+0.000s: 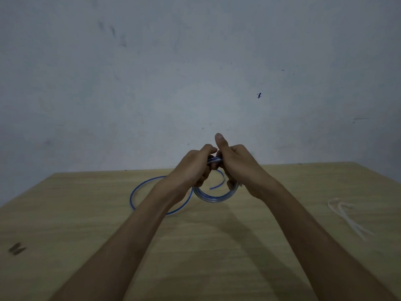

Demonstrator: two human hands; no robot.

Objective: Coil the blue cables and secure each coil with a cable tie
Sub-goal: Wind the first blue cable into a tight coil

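Two hands meet above the middle of the bench (pixel 217 253), close to its far edge, and between them we see a small coil (pixel 213 198) of blue cable wound in several turns. The left hand (pixel 195 165) has its fingers curled round the upper left of the coil. The right hand (pixel 237 162) grips the upper right in the same way, with its thumb (pixel 219 139) pointing straight up. The knuckles of the two hands almost touch where the strands pass between them. The coil hangs down from this grip as a ring, and we cannot tell whether its lowest arc rests on the bench. A short free end (pixel 218 183) of blue cable curves across the inside of the ring.

A wider single loop (pixel 131 197) of blue cable lies flat on the bench toward the far left, partly hidden under the left forearm. We cannot tell whether it runs on into the coil. A few white cable ties (pixel 347 216) lie loose near the right edge, well apart from the hands. A dark mark (pixel 17 248) shows near the left edge. A grey wall (pixel 195 72) rises behind the bench.
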